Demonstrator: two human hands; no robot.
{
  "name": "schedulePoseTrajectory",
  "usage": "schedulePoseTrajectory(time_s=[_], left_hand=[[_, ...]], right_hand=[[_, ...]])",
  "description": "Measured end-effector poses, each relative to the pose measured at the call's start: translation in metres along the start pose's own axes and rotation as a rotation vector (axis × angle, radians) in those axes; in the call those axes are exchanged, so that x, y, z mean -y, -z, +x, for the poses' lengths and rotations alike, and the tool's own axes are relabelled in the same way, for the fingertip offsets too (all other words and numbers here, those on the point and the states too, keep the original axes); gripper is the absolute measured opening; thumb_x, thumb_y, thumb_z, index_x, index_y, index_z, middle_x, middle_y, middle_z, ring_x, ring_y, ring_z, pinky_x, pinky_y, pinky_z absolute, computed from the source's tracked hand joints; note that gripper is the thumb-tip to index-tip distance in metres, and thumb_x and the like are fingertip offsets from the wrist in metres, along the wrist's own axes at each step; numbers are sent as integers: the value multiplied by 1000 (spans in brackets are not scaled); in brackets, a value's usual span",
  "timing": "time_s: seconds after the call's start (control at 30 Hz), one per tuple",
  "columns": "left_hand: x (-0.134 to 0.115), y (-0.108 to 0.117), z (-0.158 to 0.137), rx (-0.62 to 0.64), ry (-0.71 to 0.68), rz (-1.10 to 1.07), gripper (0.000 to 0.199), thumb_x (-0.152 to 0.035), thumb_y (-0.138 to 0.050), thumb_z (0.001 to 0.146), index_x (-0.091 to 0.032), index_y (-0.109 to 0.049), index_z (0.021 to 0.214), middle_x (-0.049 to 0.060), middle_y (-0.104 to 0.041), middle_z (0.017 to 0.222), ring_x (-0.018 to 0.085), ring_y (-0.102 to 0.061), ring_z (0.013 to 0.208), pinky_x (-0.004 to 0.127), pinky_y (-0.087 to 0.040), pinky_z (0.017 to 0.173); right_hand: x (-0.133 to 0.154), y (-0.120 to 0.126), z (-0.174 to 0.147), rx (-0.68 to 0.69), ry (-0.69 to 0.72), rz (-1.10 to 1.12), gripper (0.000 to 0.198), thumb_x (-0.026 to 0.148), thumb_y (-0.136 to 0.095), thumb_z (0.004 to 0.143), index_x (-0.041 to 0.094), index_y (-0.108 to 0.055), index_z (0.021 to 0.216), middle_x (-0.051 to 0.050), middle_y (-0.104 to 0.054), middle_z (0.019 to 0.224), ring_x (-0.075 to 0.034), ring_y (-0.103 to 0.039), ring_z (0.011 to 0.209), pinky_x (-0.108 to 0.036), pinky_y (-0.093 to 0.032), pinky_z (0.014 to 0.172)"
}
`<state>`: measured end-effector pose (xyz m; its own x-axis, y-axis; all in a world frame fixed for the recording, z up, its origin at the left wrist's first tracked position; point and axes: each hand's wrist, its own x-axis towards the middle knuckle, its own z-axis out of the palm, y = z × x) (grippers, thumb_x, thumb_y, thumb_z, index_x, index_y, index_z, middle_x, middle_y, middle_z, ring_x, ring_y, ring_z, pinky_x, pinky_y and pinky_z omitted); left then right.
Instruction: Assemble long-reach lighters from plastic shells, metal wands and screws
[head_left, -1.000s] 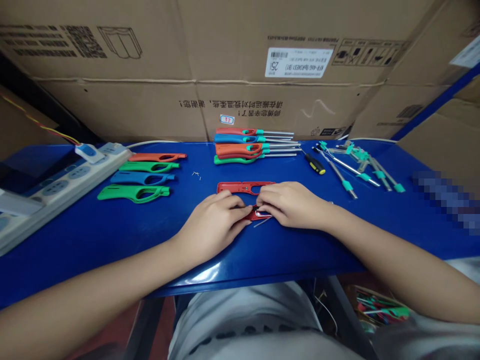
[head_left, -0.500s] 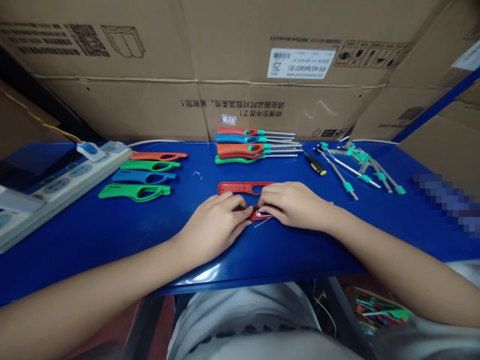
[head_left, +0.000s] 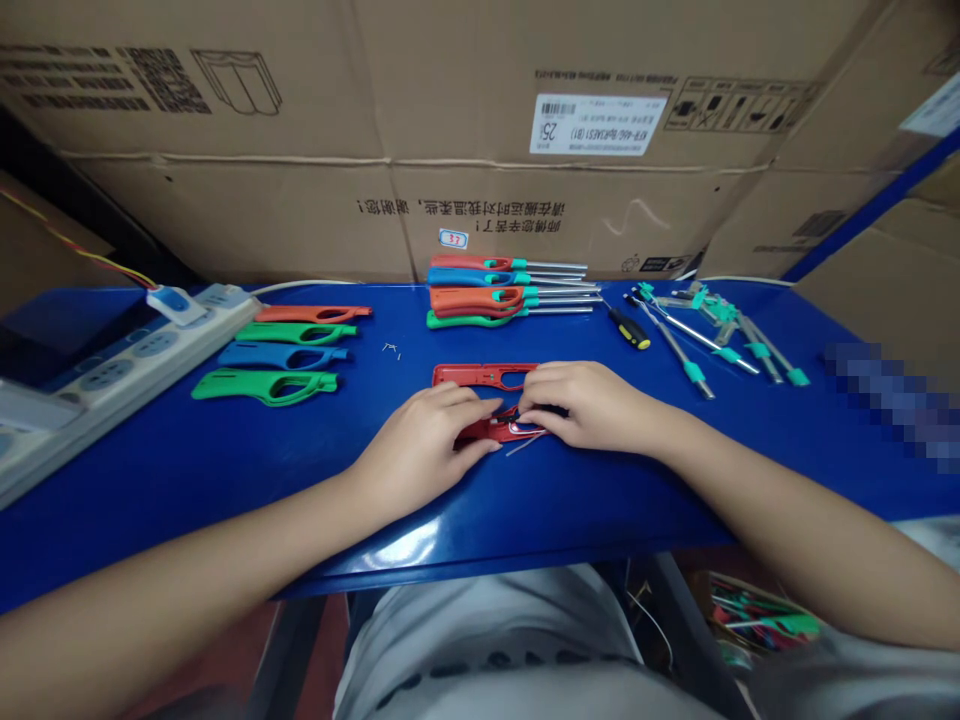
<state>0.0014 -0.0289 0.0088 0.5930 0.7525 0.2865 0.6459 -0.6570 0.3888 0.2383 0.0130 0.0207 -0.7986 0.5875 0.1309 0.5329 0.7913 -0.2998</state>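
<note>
L hand (head_left: 420, 430): fingers part-open, holding red half-shell (head_left: 480, 430) by its edges on blue table (head_left: 517, 510), btwn hands. R hand (head_left: 581, 403): fingers curled nearly closed at shell's 3 o'clock end; can't tell what's pinched. 2nd red half (head_left: 465, 375) just beside, at 12; screwdriver (head_left: 630, 329) abt 2.

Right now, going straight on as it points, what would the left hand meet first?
Past the nearer red shell it touches, probably the right hand; exact depth is unclear.
</note>
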Motion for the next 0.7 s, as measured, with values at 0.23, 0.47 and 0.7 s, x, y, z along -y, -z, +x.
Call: schedulePoseTrajectory(time_s=[0.23,0.47,0.7], left_hand=[[-4,1,-1,63,-48,120,29,-27,-61,97,-23,-69,125,7,-67,101,23,-63,97,37,-51,84],[-16,4,-3,115,-95,472,28,-25,-51,102,-18,-71,119,9,-65,97,27,-60,94,38,-46,74],[-16,1,-7,141,-57,491,30,-22,-49,102,-14,-69,122,12,-63,97,26,-59,90,38,-49,76]], right_hand=[[0,4,0,-32,-27,19,15,24,-58,96,18,-71,90,-6,-72,93,-18,-65,87,-28,-44,75],[-11,31,-13,-61,-90,46,20,29,-56,96,17,-71,94,-6,-69,92,-17,-62,80,-28,-44,73],[-21,40,-19,209,-159,148,20,38,-65,92,19,-72,92,-4,-70,92,-17,-63,82,-28,-44,73]])
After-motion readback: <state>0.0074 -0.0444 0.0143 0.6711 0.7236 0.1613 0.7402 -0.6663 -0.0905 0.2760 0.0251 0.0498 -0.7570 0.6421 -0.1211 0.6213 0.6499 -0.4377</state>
